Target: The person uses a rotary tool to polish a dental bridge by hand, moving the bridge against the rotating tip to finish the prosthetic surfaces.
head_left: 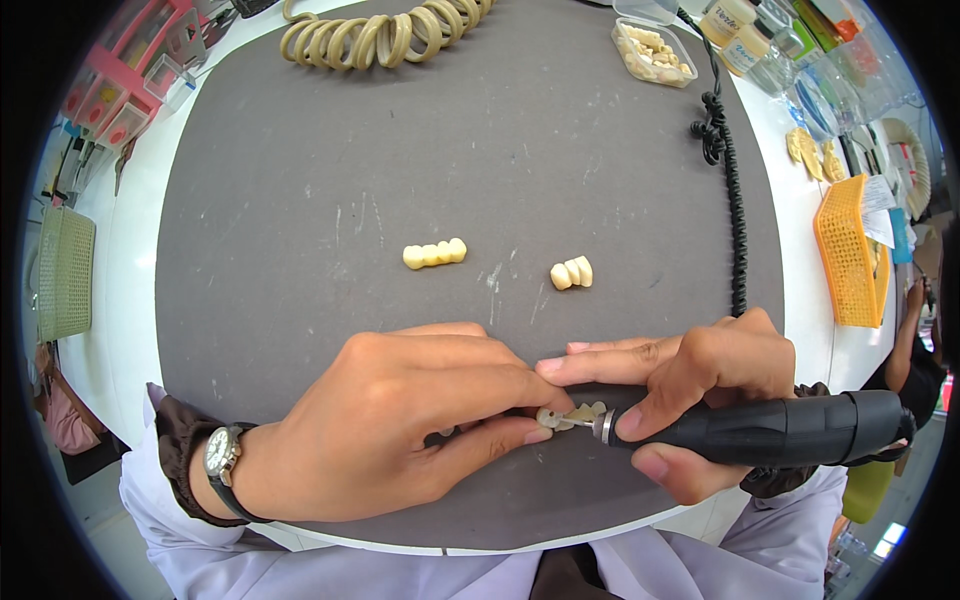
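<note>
Between the fingertips of my left hand (430,410) is a small pale dental bridge (556,420), partly hidden by the fingers. My right hand (690,390) grips a black rotary handpiece (770,432) with a silver collar. Its thin bit points left and reaches the bridge; whether it touches cannot be made out. The right index finger stretches over to meet the left fingertips. Farther off on the grey mat lie a longer yellowish dental bridge (435,254) and a shorter one (572,273), both apart from my hands.
A grey mat (300,200) covers the white table. At the back are a coiled beige hose (390,38) and a clear box of tooth pieces (652,55). A black coiled cord (736,210) runs along the right. Orange (848,255) and green (68,270) baskets stand at the sides.
</note>
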The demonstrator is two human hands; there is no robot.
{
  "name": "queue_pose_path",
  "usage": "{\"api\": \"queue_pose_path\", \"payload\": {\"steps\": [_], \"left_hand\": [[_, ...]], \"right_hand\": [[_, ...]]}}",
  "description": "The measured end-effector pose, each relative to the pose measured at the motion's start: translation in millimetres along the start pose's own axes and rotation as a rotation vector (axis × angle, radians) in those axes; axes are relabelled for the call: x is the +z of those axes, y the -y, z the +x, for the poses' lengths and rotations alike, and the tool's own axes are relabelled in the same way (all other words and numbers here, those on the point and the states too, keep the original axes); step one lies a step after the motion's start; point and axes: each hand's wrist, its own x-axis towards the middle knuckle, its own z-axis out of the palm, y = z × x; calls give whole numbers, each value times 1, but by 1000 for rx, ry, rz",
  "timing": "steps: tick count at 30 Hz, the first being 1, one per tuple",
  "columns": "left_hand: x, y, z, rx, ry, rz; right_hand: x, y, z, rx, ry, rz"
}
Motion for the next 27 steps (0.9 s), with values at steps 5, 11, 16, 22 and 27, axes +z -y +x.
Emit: {"api": "queue_pose_path", "payload": {"steps": [5, 11, 16, 22, 27], "left_hand": [[-1, -1, 0, -9, 2, 7], [0, -1, 0, -12, -1, 15], [0, -1, 0, -17, 4, 17], [-1, -2, 0, -19, 16, 14], [-1, -1, 0, -8, 11, 13]], "right_hand": [[2, -1, 1, -11, -13, 17], [1, -2, 1, -7, -16, 41], [0, 0, 2, -9, -1, 29], [1, 1, 0, 16, -10, 31], [0, 1, 2, -12, -9, 27]]}}
